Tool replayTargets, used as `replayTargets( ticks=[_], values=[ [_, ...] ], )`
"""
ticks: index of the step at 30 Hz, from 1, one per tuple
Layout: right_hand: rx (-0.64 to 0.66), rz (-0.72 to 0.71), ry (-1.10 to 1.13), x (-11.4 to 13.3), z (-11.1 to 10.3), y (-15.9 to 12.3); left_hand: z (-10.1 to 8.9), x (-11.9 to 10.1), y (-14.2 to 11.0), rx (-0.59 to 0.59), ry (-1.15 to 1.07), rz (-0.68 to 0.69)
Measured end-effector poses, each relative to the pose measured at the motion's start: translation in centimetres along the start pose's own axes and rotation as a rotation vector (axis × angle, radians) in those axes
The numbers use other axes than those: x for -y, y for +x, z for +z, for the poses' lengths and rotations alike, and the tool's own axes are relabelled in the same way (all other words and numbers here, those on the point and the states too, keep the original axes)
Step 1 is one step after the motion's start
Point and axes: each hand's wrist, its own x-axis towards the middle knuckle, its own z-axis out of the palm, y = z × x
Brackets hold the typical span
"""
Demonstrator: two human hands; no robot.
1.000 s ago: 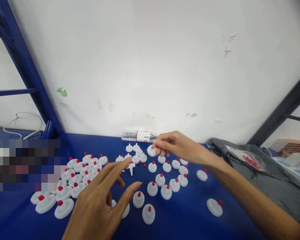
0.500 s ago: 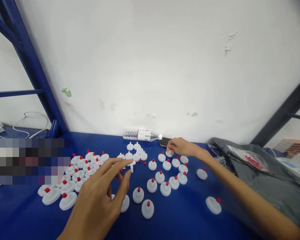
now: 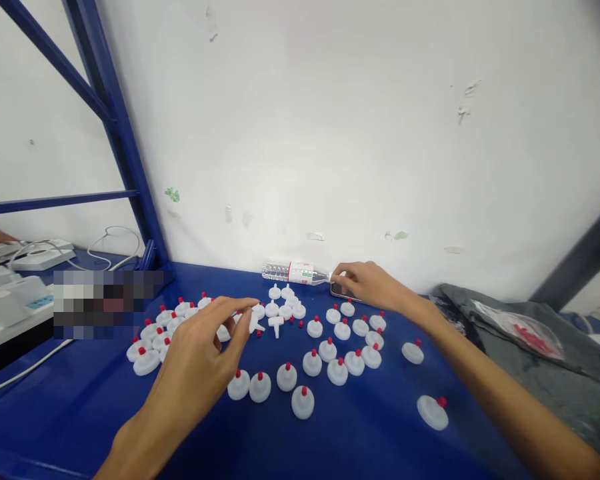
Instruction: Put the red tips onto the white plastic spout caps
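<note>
My left hand is arched over the left middle of the blue table, its thumb and index finger curved with the tips close but apart. Right beside the tips lies a tilted white nozzle cap; contact is unclear. My right hand is at the back, over the dark phone. Its fingers look apart, and it partly hides the neck of the clear water bottle. In front of it stands a red-tipped white cap. Several more such caps form loose rows to the right.
A cluster of white caps with bare nozzles and a white T-shaped piece lie mid-table. Red-tipped caps crowd the left. On the right lies a grey plastic bag with a clear pouch of red tips. A white wall rises behind.
My right hand has carried a red-tipped cap back and right, set it among the others, and moved off it. My left fingertips have drawn closer together. The view has turned left.
</note>
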Motion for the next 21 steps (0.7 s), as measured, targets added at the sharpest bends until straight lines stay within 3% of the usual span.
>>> replayTargets(
  ticks=[6, 12, 17, 21],
  values=[
    [0.096, -0.051, -0.095, 5.9, 2.0, 2.6, -0.5, 1.0, 0.1, 0.037, 0.033, -0.064],
    [0.183, -0.004, -0.179, 8.0, 4.3, 4.2, -1.5, 1.4, 0.0, 0.028, 0.031, -0.051],
    [0.100, -0.071, -0.121, 8.8, 2.4, 2.9, -0.7, 1.1, 0.1, 0.030, -0.006, -0.049],
    [0.081, -0.273, 0.079, 11.3, 0.0, 0.4, 0.6, 0.8, -0.2, 0.067, -0.054, -0.048]
  ],
)
